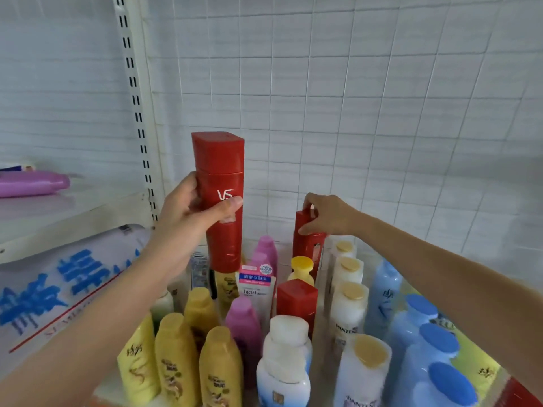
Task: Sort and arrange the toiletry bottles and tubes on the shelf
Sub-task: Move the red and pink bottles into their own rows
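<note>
Red plastic marks the three matching bottles being gathered: a tall red VS bottle [220,201] is held clear above the shelf in the left hand [188,227], whose fingers are wrapped behind the body while the thumb is pressed across the front just below the logo. A second red bottle [308,245] stands upright at the back of the shelf, near the white tiled wall [352,98], and its cap is grasped from above by the curled fingers of the right hand [329,215]. A third red bottle [296,301] stands in front of it, with a yellow-capped bottle [302,268] between the two. By the look of things, the red bottles are being grouped into one line, as has been done with the white Pantene bottles [346,312] on the right and the blue-capped bottles [423,333] beyond them. For the step to be done well, the lifted bottle should be kept upright and lowered straight down into a gap, since the golden bottles [176,362], pink bottles [244,324] and the facial wash tube [255,286] below are closely packed and could be toppled by a sideways sweep. The rear bottle is best steadied by its cap while room is made beside it. The yellow-capped bottle would probably have to be moved out first, so that the red line is not broken.
</note>
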Motion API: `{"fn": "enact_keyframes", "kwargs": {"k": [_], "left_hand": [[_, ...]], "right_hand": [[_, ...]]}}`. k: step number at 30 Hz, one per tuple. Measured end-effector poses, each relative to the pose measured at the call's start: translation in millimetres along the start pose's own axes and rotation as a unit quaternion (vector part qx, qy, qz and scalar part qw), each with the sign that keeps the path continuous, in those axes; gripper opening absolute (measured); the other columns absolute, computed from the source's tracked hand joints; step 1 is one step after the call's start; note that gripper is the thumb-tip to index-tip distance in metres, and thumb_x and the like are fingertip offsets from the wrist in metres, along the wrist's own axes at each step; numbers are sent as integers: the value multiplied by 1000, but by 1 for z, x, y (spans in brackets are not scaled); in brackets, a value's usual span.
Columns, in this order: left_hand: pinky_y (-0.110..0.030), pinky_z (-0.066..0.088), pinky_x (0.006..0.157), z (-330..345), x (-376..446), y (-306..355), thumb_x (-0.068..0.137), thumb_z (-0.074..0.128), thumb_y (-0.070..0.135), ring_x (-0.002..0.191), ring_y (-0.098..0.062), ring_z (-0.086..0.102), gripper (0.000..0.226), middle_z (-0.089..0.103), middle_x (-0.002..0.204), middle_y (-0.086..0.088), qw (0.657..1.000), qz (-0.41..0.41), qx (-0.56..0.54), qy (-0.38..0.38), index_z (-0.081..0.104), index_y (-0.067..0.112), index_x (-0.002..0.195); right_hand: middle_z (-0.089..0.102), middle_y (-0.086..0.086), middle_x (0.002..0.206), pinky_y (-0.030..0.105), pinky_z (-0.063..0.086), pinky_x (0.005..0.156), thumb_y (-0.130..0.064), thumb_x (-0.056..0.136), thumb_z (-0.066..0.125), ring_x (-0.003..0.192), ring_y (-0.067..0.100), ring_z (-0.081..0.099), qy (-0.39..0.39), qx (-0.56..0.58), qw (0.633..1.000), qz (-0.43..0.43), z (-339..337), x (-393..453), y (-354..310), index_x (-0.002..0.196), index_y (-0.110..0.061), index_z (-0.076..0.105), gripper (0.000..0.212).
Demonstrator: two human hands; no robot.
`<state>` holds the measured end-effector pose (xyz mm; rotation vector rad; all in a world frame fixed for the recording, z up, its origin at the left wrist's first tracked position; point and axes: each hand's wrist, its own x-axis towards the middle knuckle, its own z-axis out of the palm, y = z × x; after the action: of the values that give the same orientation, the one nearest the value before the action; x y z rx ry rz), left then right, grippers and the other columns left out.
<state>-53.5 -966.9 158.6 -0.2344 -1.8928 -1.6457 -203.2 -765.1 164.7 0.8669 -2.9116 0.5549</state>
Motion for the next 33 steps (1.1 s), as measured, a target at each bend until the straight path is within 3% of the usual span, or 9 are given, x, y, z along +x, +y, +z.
{"fn": "enact_keyframes", "kwargs": {"k": [4, 10, 15, 20, 23, 27, 31, 33], "left_hand": [[-34, 48, 86, -4, 8, -10, 57, 73, 32, 97, -13, 64, 47, 69, 92, 11, 999, -9, -25, -19, 60, 29, 102], [-37, 48, 90, 2, 8, -22, 58, 73, 30, 100, -15, 63, 55, 68, 95, 9, 998, -28, -32, -42, 58, 21, 110], [-42, 47, 97, 8, 7, -27, 60, 72, 31, 106, -16, 61, 63, 66, 105, 5, 997, -48, -22, -52, 55, 19, 118], [-35, 49, 91, 17, 11, -26, 59, 71, 30, 101, -12, 63, 59, 67, 104, 6, 997, -57, -23, -50, 56, 21, 116], [-31, 49, 88, 23, 13, -25, 64, 72, 26, 99, -10, 63, 53, 67, 102, 7, 996, -59, -27, -53, 56, 21, 115], [-39, 49, 93, 33, 18, -24, 63, 70, 33, 104, -15, 62, 57, 66, 107, 5, 996, -61, -27, -54, 56, 21, 117], [-41, 50, 93, 45, 22, -22, 66, 64, 48, 101, -13, 64, 51, 67, 106, 6, 997, -53, -24, -45, 58, 24, 111], [-42, 50, 94, 49, 23, -21, 66, 64, 50, 101, -13, 64, 50, 67, 105, 6, 997, -53, -34, -42, 59, 25, 109]], "right_hand": [[58, 5, 102, 24, 44, 61, -32, 79, 68, 84, 18, 52, -47, -26, 998, 27, 23, 3, 4, 114, -13, 50, 43], [55, 10, 122, 33, 49, 80, -31, 88, 57, 98, 22, 54, -80, -46, 994, 49, 41, 0, 10, 121, -10, 50, 41], [51, 8, 128, 33, 55, 75, -36, 89, 56, 93, 24, 60, -92, 0, 994, 54, 38, -5, 7, 128, -13, 48, 45], [51, 5, 131, 28, 54, 79, -43, 92, 50, 96, 18, 58, -110, -39, 993, 25, 32, -4, 5, 130, -18, 48, 46], [54, 4, 130, 26, 42, 83, -40, 93, 49, 104, 20, 55, -87, -74, 993, 12, 12, -8, 4, 129, -19, 49, 42], [59, 0, 120, 21, 43, 74, -43, 90, 52, 91, 11, 56, -87, -78, 993, -11, -6, -26, 0, 119, -20, 56, 37], [53, 2, 130, 29, 41, 96, -44, 90, 52, 116, 19, 50, -152, -137, 978, -36, 18, -38, -8, 132, -18, 48, 49], [49, 2, 136, 24, 36, 91, -42, 90, 53, 118, 19, 48, -164, -138, 976, -41, 34, -40, -10, 135, -19, 43, 52]]}}
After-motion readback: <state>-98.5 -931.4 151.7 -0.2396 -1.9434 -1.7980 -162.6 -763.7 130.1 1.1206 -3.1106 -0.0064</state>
